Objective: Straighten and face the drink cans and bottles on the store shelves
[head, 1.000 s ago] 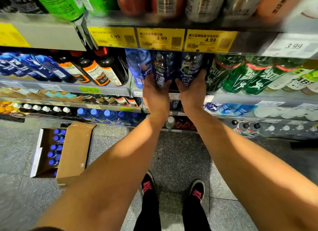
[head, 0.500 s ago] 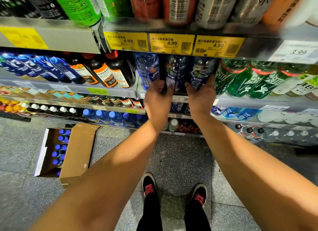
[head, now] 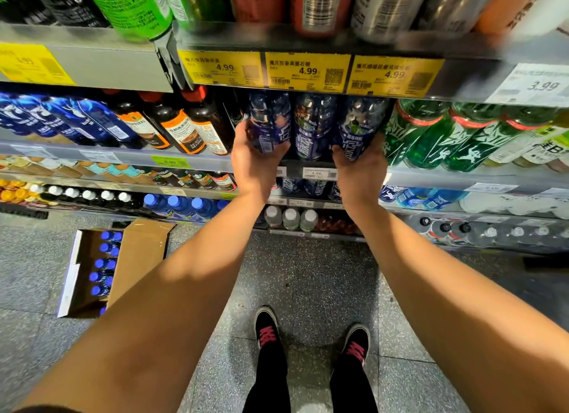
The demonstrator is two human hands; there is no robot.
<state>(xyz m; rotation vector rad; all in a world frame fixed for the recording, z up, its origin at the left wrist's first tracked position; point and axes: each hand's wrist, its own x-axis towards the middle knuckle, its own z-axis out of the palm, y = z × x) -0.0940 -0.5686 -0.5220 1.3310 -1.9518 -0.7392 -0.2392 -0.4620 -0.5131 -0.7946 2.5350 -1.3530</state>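
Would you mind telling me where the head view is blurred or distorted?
Head view: the cans on the top shelf are smeared, worst at right; wide-angle bending bows the shelf edges; the dark blue bottles and both hands, left hand and right hand, stay fairly sharp.

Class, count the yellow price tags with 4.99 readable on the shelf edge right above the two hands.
3: left tag, middle tag, right tag, side by side. A blurred yellow tag farther left can't be read.

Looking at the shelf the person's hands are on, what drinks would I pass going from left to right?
Blue bottles → dark bottles with orange labels → dark blue bottle in the left hand → middle dark blue bottle → dark blue bottle in the right hand → green bottles.
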